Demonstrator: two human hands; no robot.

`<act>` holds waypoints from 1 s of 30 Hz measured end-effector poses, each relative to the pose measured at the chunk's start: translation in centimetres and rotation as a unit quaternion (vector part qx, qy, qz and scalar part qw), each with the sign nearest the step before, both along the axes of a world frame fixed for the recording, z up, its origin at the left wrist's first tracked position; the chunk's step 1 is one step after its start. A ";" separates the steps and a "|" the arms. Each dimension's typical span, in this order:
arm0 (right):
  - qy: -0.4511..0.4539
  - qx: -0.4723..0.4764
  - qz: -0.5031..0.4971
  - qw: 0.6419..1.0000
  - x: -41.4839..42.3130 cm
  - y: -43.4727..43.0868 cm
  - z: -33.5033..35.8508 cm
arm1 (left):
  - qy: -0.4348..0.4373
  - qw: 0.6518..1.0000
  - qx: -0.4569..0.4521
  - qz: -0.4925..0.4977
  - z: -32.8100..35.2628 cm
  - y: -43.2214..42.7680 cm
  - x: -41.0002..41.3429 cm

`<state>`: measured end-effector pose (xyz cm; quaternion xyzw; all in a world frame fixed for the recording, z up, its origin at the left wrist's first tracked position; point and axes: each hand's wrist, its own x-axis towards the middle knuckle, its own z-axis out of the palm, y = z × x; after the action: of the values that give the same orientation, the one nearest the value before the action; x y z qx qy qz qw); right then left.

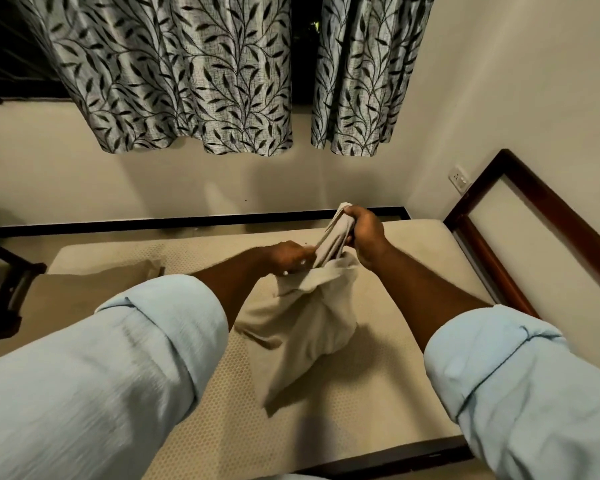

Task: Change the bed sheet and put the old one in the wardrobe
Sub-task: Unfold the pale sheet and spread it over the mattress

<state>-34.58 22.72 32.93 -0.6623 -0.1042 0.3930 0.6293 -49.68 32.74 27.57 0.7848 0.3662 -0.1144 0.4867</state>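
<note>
A bunched beige sheet hangs in the air above the bare cream mattress. My right hand grips the top end of the cloth, raised over the far side of the bed. Just left of it and lower, my left hand holds the gathered cloth at its neck; that hand is blurred. The rest of the sheet droops in a loose bundle between my forearms. A beige pillow lies on the mattress at the left.
The dark wooden bed frame runs along the right side, against the wall. Leaf-patterned curtains hang over a dark window behind the bed. A wall socket sits at the right. A dark piece of furniture stands at the far left.
</note>
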 end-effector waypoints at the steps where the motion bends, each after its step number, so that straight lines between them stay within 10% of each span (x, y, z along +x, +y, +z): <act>1: 0.018 0.012 -0.030 0.999 0.6 -0.1 0.6 | 0.032 0.999 -0.003 -0.012 -0.3 -0.1 0.0; 11: 0.038 0.100 -0.147 0.983 6.2 -1.3 6.2 | 0.094 0.955 0.281 0.032 -0.5 2.9 -1.3; 15: -0.377 -0.179 -0.059 0.907 9.2 -2.7 1.5 | 0.027 0.945 0.297 0.137 -0.6 3.5 -2.1; 19: -0.465 -0.292 0.139 0.825 9.0 -4.9 -3.7 | -0.054 0.951 0.276 0.126 -1.0 3.1 -2.8; 24: -0.491 -0.119 0.348 0.790 4.1 -3.3 -6.2 | -0.111 0.959 0.246 0.088 -0.8 0.4 -2.1; 30: -0.398 -0.048 0.378 0.834 -0.3 -0.4 -5.7 | -0.170 0.958 0.202 0.109 1.0 -0.3 -1.3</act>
<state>-34.91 22.29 27.26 -0.7002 -0.5688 0.3069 0.3032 -50.96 32.42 28.60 0.8299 0.3771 0.1503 0.3826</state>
